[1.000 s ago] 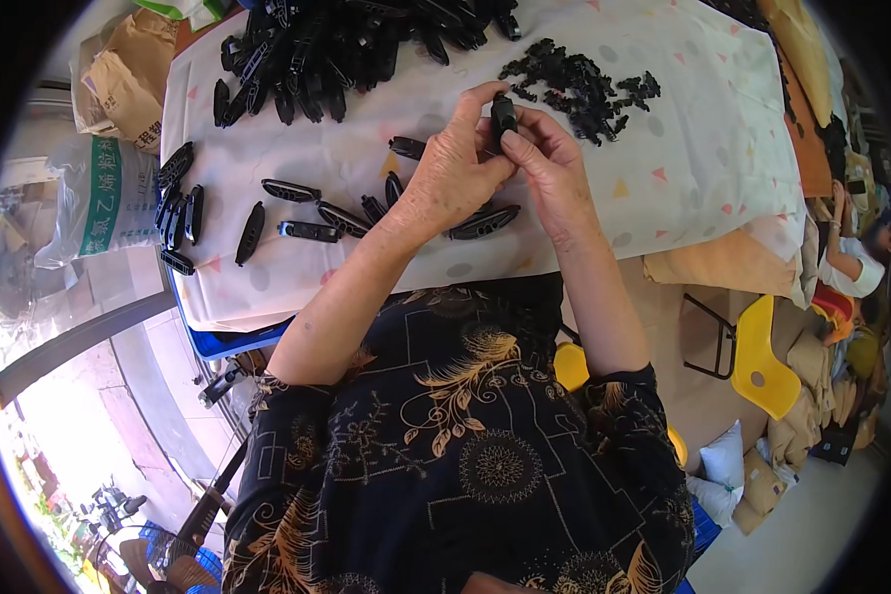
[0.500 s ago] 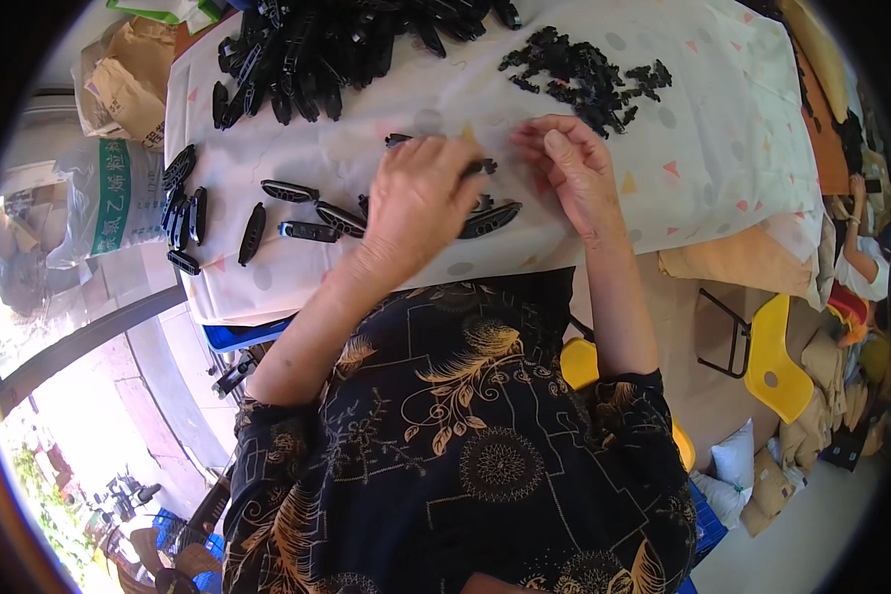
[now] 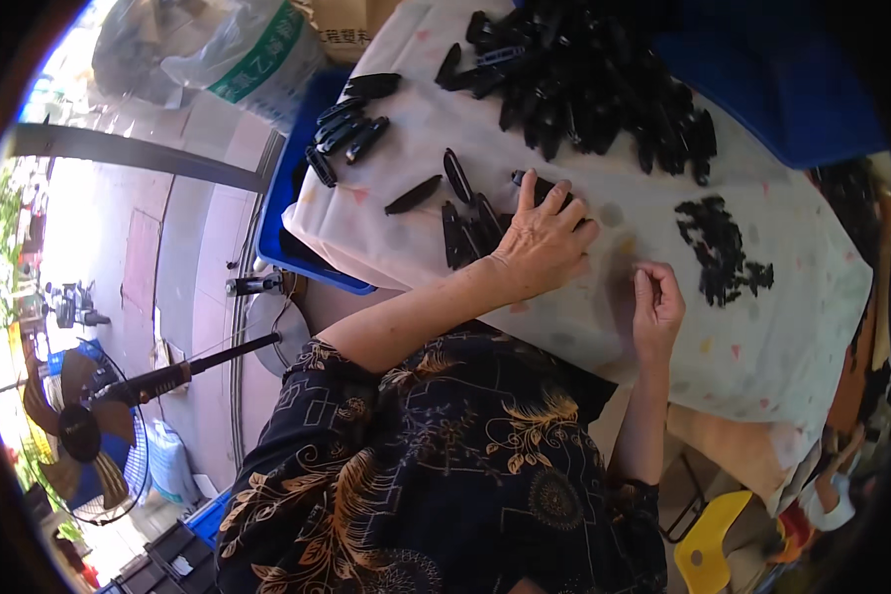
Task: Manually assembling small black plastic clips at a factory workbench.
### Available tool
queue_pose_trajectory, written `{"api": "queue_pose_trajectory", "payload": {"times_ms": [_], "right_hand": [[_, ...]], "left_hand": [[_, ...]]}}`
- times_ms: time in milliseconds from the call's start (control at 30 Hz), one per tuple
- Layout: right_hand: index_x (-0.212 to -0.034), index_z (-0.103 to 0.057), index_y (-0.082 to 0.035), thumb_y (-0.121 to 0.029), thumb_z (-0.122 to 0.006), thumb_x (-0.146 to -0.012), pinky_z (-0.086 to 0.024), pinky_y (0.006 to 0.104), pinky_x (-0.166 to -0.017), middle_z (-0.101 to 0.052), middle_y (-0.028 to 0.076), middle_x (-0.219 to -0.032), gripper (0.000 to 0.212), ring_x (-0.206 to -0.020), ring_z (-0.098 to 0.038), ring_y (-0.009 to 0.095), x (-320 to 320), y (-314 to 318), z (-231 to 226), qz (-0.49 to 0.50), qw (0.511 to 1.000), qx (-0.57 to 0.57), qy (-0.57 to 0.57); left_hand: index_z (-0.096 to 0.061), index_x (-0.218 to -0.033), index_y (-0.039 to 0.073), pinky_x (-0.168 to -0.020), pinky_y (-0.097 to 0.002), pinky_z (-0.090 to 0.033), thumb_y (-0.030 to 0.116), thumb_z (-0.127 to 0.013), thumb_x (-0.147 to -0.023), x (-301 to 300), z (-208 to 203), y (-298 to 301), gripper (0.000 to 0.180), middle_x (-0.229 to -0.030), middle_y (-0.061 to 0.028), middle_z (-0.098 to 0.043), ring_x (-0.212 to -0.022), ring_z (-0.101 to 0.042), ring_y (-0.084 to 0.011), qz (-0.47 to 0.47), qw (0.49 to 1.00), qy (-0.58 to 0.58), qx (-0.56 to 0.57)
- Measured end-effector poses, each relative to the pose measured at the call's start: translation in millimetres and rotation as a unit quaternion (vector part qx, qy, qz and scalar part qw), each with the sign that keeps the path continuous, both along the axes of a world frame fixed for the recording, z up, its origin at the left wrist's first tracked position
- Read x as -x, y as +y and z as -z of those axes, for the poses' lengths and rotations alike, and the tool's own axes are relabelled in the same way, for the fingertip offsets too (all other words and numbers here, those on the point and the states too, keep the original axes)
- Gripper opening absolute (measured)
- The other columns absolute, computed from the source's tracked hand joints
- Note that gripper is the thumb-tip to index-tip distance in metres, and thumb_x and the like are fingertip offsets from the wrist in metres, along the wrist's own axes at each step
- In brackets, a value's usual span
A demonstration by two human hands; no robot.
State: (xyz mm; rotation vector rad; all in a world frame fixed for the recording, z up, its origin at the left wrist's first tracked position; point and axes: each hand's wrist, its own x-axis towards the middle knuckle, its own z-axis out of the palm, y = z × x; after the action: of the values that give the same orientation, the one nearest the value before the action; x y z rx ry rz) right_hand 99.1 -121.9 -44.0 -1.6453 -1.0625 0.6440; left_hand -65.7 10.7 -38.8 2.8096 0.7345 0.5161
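Note:
My left hand (image 3: 549,243) reaches over the table with its fingers curled over a long black plastic part (image 3: 533,184), mostly hidden beneath them. To its left, several similar slim black parts (image 3: 455,238) lie loose, some partly behind the hand. My right hand (image 3: 657,315) is held apart over the cloth, thumb and forefinger pinched together; whatever may be between them is too small to make out. A scattered pile of small black pieces (image 3: 723,252) lies to the right of it.
A large heap of black parts (image 3: 584,84) covers the table's far side. Another small group (image 3: 346,129) sits at the left corner. Blue bins (image 3: 772,84) flank the patterned white tablecloth (image 3: 792,337). A fan (image 3: 84,431) and a yellow chair (image 3: 711,540) stand nearby.
The whole view has swung, so the table appears turned and farther right. My left hand now covers a black part, and my right hand's fingers have drawn together.

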Motion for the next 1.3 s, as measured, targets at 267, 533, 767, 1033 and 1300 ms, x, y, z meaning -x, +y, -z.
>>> {"api": "queue_pose_trajectory", "payload": {"times_ms": [267,533,767,1033,1300], "right_hand": [[-0.094,-0.058,-0.002,-0.004,-0.054,-0.093,-0.041,0.0187,-0.07,-0.055,-0.003,-0.082,0.004,-0.074,-0.05,0.006,28,48,13,-0.063,0.998,0.017,-0.015],[-0.092,-0.057,-0.002,-0.005,-0.056,-0.092,-0.037,0.0174,-0.062,-0.049,-0.004,-0.078,0.003,-0.069,-0.043,0.004,35,53,14,-0.004,0.991,0.02,-0.131],[-0.091,-0.057,-0.002,-0.005,-0.057,-0.091,-0.038,0.0181,-0.062,-0.05,-0.004,-0.078,0.003,-0.069,-0.043,0.005,41,61,13,0.021,0.985,0.033,-0.169],[-0.09,-0.056,-0.002,-0.005,-0.057,-0.09,-0.039,0.0195,-0.062,-0.051,-0.002,-0.077,0.003,-0.068,-0.045,0.006,44,65,9,0.031,0.976,0.031,-0.215],[-0.09,-0.057,-0.001,-0.003,-0.057,-0.089,-0.04,0.0195,-0.062,-0.051,0.0,-0.076,0.001,-0.068,-0.047,0.007,45,63,2,0.043,0.973,0.021,-0.224]], "left_hand": [[-0.059,-0.097,0.009,-0.099,-0.0615,-0.024,0.028,-0.064,-0.074,83,4,61,0.03,-0.104,-0.0089,-0.051,-0.116,-0.042,-0.0314,-0.081,0.996,-0.023,-0.042],[-0.06,-0.099,0.011,-0.101,-0.0579,-0.023,0.029,-0.065,-0.074,159,2,125,0.031,-0.11,-0.0089,-0.052,-0.118,-0.042,-0.0293,-0.129,0.989,-0.007,-0.07],[-0.062,-0.101,0.01,-0.099,-0.0536,-0.025,0.025,-0.065,-0.075,222,4,188,0.031,-0.112,-0.0077,-0.055,-0.116,-0.045,-0.0281,-0.234,0.964,0.013,-0.123],[-0.059,-0.108,0.015,-0.101,-0.0514,-0.028,0.021,-0.064,-0.08,171,-4,220,0.03,-0.113,-0.0073,-0.054,-0.118,-0.044,-0.0257,-0.14,0.981,-0.001,-0.138],[-0.06,-0.102,0.013,-0.09,-0.0469,-0.036,0.02,-0.061,-0.078,245,9,235,0.025,-0.103,-0.007,-0.057,-0.106,-0.051,-0.0285,-0.308,0.942,-0.023,-0.129]]}}
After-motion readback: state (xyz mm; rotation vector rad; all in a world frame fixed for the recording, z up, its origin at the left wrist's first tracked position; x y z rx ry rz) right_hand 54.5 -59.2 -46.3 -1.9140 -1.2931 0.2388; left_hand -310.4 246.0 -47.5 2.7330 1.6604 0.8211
